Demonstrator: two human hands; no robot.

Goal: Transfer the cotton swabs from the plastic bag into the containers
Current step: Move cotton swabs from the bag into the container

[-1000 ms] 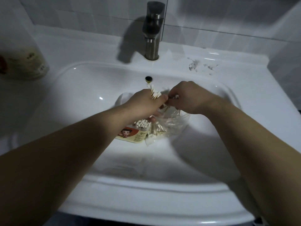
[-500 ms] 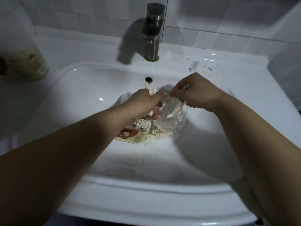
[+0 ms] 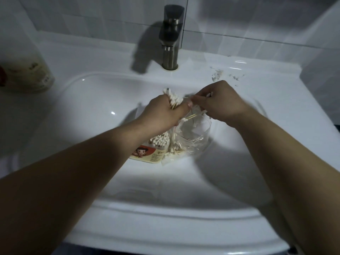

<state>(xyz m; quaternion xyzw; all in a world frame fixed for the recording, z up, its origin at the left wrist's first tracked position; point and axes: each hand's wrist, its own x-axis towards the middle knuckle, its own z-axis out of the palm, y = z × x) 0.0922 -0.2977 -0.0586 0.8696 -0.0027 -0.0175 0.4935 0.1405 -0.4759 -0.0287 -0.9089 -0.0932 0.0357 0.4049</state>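
Your left hand [image 3: 161, 113] is fisted round a bunch of white-tipped wooden cotton swabs [image 3: 173, 99] above the white ceramic sink [image 3: 92, 107], your right hand [image 3: 220, 102] pinching a few more, while the crumpled clear plastic bag [image 3: 195, 134] and the swab-filled cartoon-labelled container [image 3: 153, 150] lie in that sink's bowl.

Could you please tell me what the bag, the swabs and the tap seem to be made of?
The bag: thin clear plastic film, crinkled and glinting. The swabs: tan sticks, probably wood or bamboo, with white fluffy tips, likely cotton. The tap: metal with a dull brushed grey finish, perhaps stainless steel.
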